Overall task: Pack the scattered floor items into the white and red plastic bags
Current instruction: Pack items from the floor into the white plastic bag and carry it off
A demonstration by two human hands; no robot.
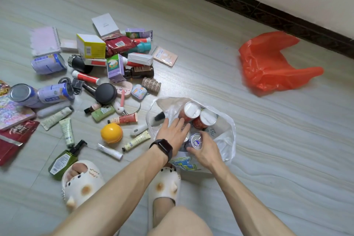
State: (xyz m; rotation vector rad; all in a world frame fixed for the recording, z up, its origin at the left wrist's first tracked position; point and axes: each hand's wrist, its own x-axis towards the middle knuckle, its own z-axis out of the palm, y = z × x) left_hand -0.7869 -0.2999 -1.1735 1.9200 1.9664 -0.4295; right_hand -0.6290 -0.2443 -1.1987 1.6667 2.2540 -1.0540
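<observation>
The white plastic bag (227,141) stands open on the floor in front of me. Inside stand two red canisters with white lids (191,110). My right hand (206,151) grips a purple drink can (196,141) upright inside the bag. My left hand (173,131), with a black watch on the wrist, reaches into the bag with straight fingers that touch one of the red canisters. The red plastic bag (268,63) lies flat on the floor to the far right. A pile of scattered items (107,74) covers the floor to the left.
The pile holds several purple cans (55,93), boxes, tubes, a yellow ball (111,132), a green pump bottle (63,160), a notebook (45,41) and red pouches. My feet in white slippers (80,180) stand next to the bag. A dark skirting board (249,5) runs along the wall.
</observation>
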